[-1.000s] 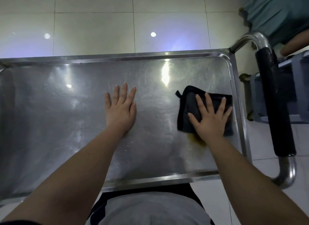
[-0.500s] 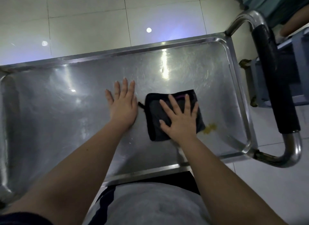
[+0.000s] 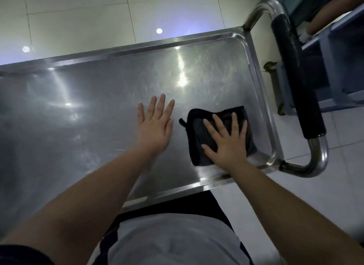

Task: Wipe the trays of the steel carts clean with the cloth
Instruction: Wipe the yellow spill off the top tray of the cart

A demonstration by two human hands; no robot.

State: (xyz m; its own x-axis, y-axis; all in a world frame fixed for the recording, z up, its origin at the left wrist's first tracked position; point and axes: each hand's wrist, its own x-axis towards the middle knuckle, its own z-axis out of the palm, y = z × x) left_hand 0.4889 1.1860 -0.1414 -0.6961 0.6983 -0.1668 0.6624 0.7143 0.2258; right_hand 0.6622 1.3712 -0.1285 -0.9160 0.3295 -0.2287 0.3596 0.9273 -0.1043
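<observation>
- Right hand (image 3: 228, 144): flat on top of the cloth (image 3: 198, 134), fingers straight and fanned apart, palm pressing it down. I'm not pinching or curling round it.
- Cloth: dark, folded into a rough square pad. It lies on the floor of the tray (image 3: 88, 116) in the near right corner, with its right edge close to the right rim and its near edge just beside the near rim.
- A small loop tab (image 3: 182, 122) sticks out of the cloth's far left corner, pointing toward my left hand.
- Left hand (image 3: 154, 130): palm down on bare steel just left of the cloth, fingers straight and slightly spread, thumb side toward the cloth. There's a narrow gap between them, and it holds nothing.
- Tray: shallow steel with a raised rim and rounded corners. The surface is scuffed, with bright glare (image 3: 181, 81) on the far part.
- Cart handle (image 3: 295, 77): a bent steel tube beyond the right rim with a black grip sleeve along it. Neither hand touches it.
- Floor (image 3: 78, 18): pale glossy tiles with two round light spots beyond the far rim.
- Blue frame (image 3: 344, 67) past the handle on the right; I can't tell what it is.
- My grey shirt (image 3: 173, 239) shows at the bottom, close to the tray's near rim.
</observation>
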